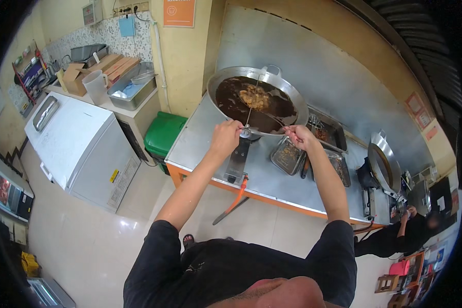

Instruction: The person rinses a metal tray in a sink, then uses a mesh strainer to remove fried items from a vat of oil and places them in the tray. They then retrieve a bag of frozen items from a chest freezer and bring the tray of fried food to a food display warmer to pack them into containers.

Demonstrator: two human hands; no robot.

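Observation:
A large metal wok point(214, 101) of dark oil point(231, 94) stands before me on a burner. My right hand point(301, 136) grips the handle of a wire skimmer point(271, 114) at the wok's near right rim. Golden-brown fried pieces point(255, 97) sit at the skimmer's head, at the oil's surface. At the near rim, my left hand point(226, 136) has its fingertips pinched at the end of a thin metal rod point(249, 116) reaching over the oil. A round dial point(245, 133) shows right beside those fingertips; whether it joins the rod is unclear.
Crumb-strewn metal trays point(288, 157) and a deeper pan point(333, 134) lie right of the wok. An orange gas hose point(236, 198) hangs off the steel table point(194, 148). Farther right are a second wok point(385, 165) and another person point(408, 235). A green bin point(164, 133) stands left.

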